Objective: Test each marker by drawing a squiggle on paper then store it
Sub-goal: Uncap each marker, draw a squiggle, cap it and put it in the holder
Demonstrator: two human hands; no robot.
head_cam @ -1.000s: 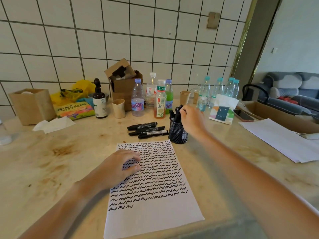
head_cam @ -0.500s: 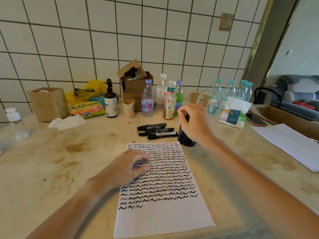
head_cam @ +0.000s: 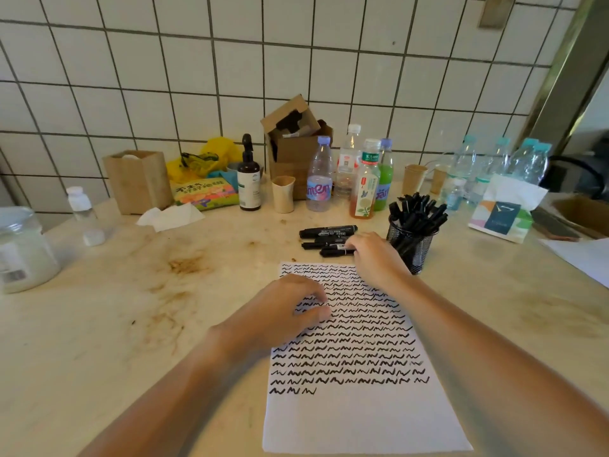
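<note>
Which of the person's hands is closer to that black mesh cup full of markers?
The right hand. It sits just left of the mesh pen cup, reaching the loose markers on the table. The left hand rests further back on the squiggle-covered paper.

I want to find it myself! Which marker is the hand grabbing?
Find the black mesh cup stuffed with pens. Left of it, three black markers lie in a stack of rows. The right hand touches the nearest marker, the one closest to the squiggle paper.
</note>
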